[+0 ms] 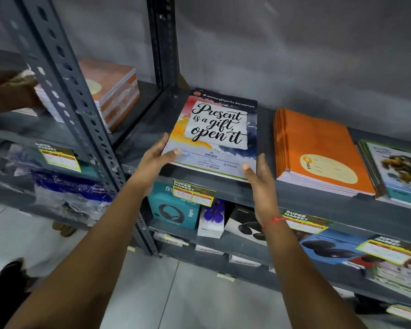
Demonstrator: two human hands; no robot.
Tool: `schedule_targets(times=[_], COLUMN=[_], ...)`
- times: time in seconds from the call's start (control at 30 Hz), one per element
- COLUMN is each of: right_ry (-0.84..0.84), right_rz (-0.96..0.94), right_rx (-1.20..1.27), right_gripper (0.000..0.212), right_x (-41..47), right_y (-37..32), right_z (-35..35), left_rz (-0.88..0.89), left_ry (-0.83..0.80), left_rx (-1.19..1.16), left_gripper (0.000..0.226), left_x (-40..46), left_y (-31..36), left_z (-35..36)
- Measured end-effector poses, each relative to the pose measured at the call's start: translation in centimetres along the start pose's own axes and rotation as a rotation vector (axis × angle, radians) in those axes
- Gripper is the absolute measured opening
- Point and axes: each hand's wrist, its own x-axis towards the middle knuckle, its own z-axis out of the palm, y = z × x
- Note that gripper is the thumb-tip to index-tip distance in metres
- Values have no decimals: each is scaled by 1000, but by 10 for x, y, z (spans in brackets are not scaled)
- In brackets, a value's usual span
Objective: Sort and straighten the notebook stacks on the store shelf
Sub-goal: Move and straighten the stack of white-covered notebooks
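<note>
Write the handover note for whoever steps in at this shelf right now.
Left hand: open, fingers on the near left corner of the "Present is a gift" stack.
Right hand: open, thumb at its near right corner.
That stack sits skewed on the shelf, its near edge jutting over the front lip.
The orange stack and animal-cover stack to its right are fanned.
Done: nothing squared yet.
Left: square all three.

notebook cover (214, 131) "Present is a gift, open it", shelf tag (193, 191) "SUPER MARKET"
</note>
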Motion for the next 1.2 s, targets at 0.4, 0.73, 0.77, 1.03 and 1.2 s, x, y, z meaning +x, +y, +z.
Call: schedule_targets(times=[0.4,0.73,0.77,1.03,1.2], right_ry=[11,132,155,246,187], right_rz=[-29,-41,-40,-31,-41], right_rx=[6,58,51,36,-10], right_gripper=[68,57,55,55,52], right_x=[2,2,3,5,6], right_y=[15,14,14,12,13], right_z=[-12,-3,-1,-1,-2], left_rz=[22,62,61,79,79], left_ry=[18,64,91,126,147], left_rx=[-23,-34,-42,-48,-60], left_gripper=[58,52,51,50,49], left_x=[7,8,8,11,12], left_y=[-12,-10,-10,-9,-10], left_z=[-16,-9,-6,-4,-1])
